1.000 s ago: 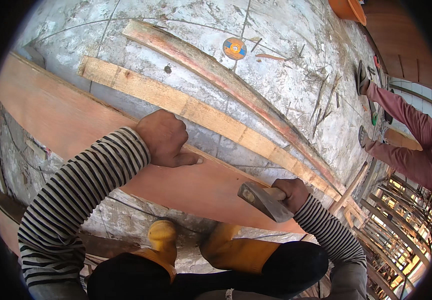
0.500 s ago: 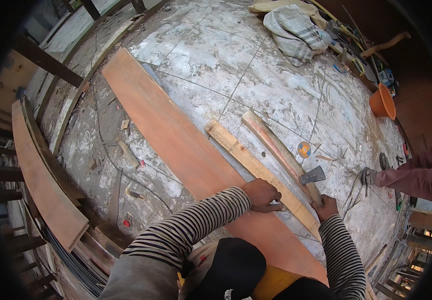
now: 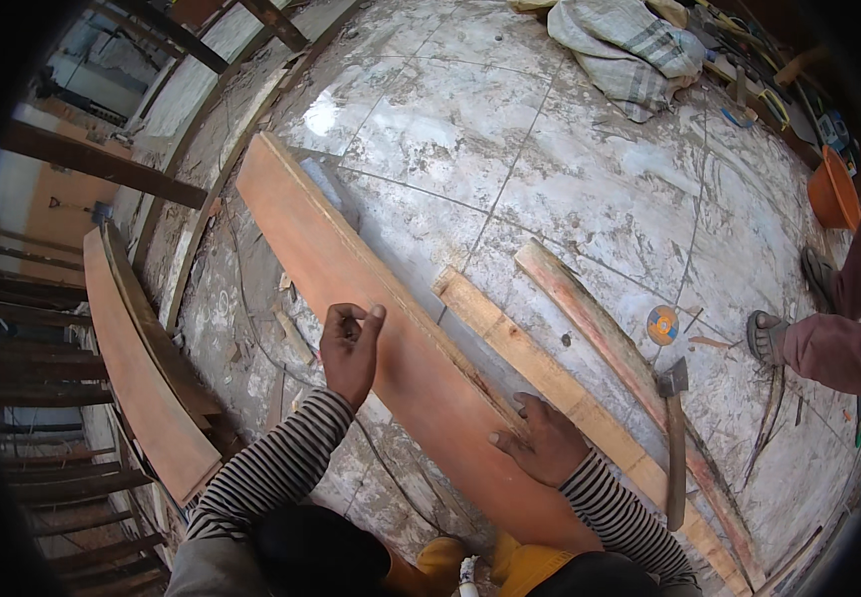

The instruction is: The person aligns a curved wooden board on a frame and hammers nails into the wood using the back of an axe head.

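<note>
A long reddish-brown wooden board [image 3: 430,418] lies diagonally before me, its far edge showing. My right hand [image 3: 547,445] grips that edge, thumb on the broad face and fingers on the other side. Over the board's left part is my left hand [image 3: 351,348], its fingers curled closed; anything inside them is too small to make out. A hatchet [image 3: 676,448] with a dark head and wooden handle rests to the right of my right hand, across a rough-edged timber strip [image 3: 600,328]. A pale wooden batten [image 3: 520,343] lies between that strip and the board.
More curved-looking boards [image 3: 142,368] lie at left beside dark bars [image 3: 47,383]. Another person's sandalled foot [image 3: 767,338] is at right. An orange disc [image 3: 662,324] lies on the floor. Farther off are a woven sack [image 3: 630,55] and an orange bucket [image 3: 834,189].
My right hand has let go of the hatchet and taken the board's edge. My left hand has moved leftward across the board. The board's far edge shows more, and my view has shifted.
</note>
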Tool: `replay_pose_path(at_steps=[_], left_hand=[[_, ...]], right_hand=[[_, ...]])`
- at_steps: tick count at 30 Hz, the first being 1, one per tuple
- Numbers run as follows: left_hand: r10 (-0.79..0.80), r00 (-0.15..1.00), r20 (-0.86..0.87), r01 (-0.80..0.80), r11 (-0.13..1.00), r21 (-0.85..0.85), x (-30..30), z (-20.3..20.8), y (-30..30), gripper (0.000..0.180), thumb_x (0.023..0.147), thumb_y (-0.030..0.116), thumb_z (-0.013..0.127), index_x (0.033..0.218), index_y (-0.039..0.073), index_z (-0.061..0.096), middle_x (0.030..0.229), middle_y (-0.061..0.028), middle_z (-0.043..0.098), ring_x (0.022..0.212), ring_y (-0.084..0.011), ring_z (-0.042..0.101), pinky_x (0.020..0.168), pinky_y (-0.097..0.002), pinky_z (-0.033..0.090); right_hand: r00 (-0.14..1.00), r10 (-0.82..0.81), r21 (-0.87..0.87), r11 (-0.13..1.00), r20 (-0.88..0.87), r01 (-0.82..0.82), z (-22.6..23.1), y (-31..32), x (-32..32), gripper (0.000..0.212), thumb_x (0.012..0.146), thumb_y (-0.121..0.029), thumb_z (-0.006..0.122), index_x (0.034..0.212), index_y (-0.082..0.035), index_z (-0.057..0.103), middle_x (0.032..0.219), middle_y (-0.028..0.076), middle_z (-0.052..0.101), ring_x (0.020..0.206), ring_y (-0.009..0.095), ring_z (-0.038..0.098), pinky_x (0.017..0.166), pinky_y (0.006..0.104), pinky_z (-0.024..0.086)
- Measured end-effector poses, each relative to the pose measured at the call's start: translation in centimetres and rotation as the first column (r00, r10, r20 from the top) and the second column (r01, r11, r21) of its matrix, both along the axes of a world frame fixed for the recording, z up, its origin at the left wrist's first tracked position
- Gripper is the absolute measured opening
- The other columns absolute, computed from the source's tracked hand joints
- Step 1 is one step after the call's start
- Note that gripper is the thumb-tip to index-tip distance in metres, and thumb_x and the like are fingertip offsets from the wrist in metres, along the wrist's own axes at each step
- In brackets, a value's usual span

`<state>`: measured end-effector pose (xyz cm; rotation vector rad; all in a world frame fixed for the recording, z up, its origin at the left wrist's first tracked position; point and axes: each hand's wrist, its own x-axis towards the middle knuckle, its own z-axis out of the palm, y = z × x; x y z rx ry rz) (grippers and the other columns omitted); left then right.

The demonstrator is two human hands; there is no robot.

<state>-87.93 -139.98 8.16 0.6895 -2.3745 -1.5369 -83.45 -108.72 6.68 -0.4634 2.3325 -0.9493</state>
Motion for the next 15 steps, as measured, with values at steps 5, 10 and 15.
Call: replay_pose_path(at_steps=[5, 10, 15], left_hand=[[0.165, 0.754, 0.635, -0.327, 0.934, 0.145, 6.8, -3.4, -6.0, 0.063, 0.093, 0.07, 0.062, 0.086, 0.007, 0.053, 0.063, 0.0039, 0.041, 0.051, -0.0085, 0.036, 0.044, -0.0316, 0.028], [0.104, 0.88, 0.464, -0.229, 0.947, 0.223, 6.9, -4.7, -2.1, 0.058, 0.096, 0.06, 0.067, 0.069, 0.009, 0.061, 0.056, 0.0084, 0.042, 0.048, -0.0029, 0.031, 0.045, -0.0265, 0.023], [0.172, 0.914, 0.367, -0.269, 0.935, 0.23, 6.8, -4.6, -1.2, 0.048, 0.099, 0.052, 0.067, 0.081, 0.007, 0.066, 0.064, 0.0067, 0.053, 0.053, -0.0026, 0.039, 0.048, -0.0244, 0.028]], right_hand=[[0.972, -0.021, -0.04, 0.999, 0.235, 0.031, 0.1, -1.6, 0.2, 0.081, 0.099, -0.062, 0.056, 0.146, 0.002, 0.041, 0.125, 0.034, 0.061, 0.113, 0.048, 0.064, 0.096, 0.0511, 0.053], [0.99, -0.011, -0.134, 0.991, 0.139, 0.03, -1.6, -0.1, -0.6, 0.079, 0.1, -0.061, 0.056, 0.143, 0.004, 0.043, 0.116, 0.034, 0.065, 0.107, 0.047, 0.067, 0.092, 0.0504, 0.054], [0.939, 0.08, -0.194, 0.981, 0.334, -0.014, -1.7, 0.4, -2.8, 0.079, 0.099, -0.063, 0.056, 0.138, 0.004, 0.046, 0.112, 0.035, 0.065, 0.109, 0.047, 0.066, 0.092, 0.0502, 0.053]])
